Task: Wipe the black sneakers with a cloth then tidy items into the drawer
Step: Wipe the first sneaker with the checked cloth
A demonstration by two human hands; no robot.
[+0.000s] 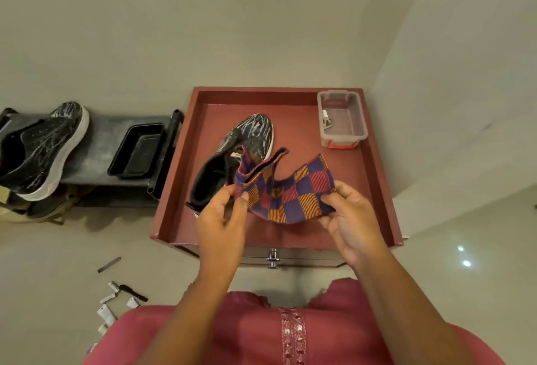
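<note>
We pinch the checked cloth in left hand and right hand; bunch it firmly, then rub the streaked sneaker toe first.

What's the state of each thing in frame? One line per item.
left hand: pinches the cloth's left end
right hand: pinches the cloth's right end
checkered cloth: held up, stretched between both hands
sneaker on cabinet top: lies flat, whitish streaks on toe
sneaker on rack: tilted, streaked
clear plastic box: lidless, small item inside
black tray: upright on rack
drawer: closed
</note>
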